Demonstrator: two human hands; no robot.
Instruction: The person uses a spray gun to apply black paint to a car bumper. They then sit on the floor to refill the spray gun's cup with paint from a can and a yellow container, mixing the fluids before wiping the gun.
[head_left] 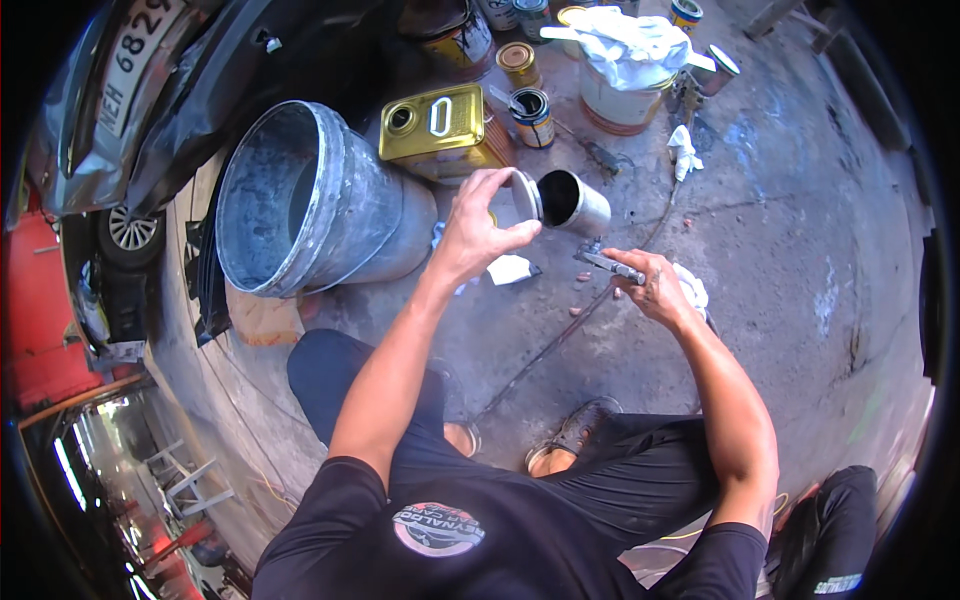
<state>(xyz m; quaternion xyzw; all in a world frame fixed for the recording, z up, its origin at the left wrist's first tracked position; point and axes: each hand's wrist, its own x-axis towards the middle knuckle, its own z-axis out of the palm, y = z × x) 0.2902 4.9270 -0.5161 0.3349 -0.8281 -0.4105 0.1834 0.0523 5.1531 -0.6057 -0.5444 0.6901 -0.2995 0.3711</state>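
Observation:
My left hand (472, 228) is closed round the edge of a round, pale lid (526, 196), fingers over the top and thumb below. Right beside the lid is a metal cup (594, 212), tilted, its dark mouth facing the lid. The cup appears joined to a spray gun (614, 264), which my right hand (656, 288) grips by its metal body; part of the gun is hidden by my fingers. A crumpled white cloth (690, 290) lies beside my right hand. Under my left hand is a white scrap (510, 269) on the floor.
A large grey bucket (395, 225) leans at the left beside a gold rectangular can (432, 122). Behind stand a small open can (532, 118) and a white tub (620, 105) topped with white rags (625, 45). A hose (545, 350) crosses the concrete floor. A dark car (190, 110) stands far left.

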